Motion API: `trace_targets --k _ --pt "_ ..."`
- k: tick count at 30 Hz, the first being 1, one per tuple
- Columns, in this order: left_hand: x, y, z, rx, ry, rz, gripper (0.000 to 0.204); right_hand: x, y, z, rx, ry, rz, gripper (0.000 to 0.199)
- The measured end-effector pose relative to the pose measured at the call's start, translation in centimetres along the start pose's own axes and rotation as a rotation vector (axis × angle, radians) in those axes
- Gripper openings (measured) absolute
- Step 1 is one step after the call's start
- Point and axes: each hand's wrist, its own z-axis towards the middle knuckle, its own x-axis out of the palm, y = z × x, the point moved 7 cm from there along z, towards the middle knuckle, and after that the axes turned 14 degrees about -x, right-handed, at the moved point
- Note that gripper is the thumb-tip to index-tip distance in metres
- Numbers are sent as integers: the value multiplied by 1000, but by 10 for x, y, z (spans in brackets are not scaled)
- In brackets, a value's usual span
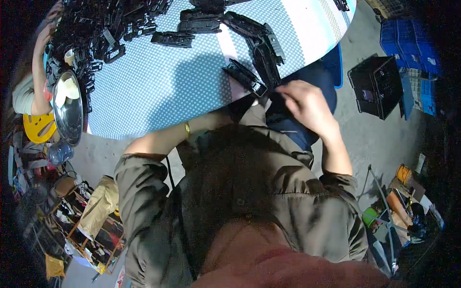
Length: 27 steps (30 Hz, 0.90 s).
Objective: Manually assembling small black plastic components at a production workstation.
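My right hand (307, 103) is at the near edge of the table, fingers curled and thumb and forefinger drawn together. What they pinch, if anything, is too small to make out. My left forearm (204, 125), with a gold-coloured band at the wrist, reaches along the table's edge. The left hand itself is lost in dark shadow and black material by my lap. Between the hands, a black plastic part (245, 79) with a pale end lies tilted at the edge. More black plastic parts (264, 55) lie end to end just beyond it.
A large heap of black parts (101, 36) covers the far left of the patterned table (129, 103). A metal tray (69, 115) with white pieces stands at left, near another person's arm (39, 72) and a yellow stool (36, 128). Black (377, 86) and blue crates (410, 45) stand right.
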Motion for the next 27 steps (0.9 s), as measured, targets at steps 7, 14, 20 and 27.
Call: trace_targets --k 7,14,20,27 --pt "115 -104 -67 -50 -323 940 30 141 -87 -27 165 870 -490 27" --pt "92 -92 -20 410 -202 897 22 201 -99 -56 -1 1092 -410 22" --pt "156 -139 -166 328 -376 1486 29 136 0 -65 -301 784 -214 10" --pt "126 -132 -129 116 -212 1579 43 153 -13 -58 -119 724 -92 6"
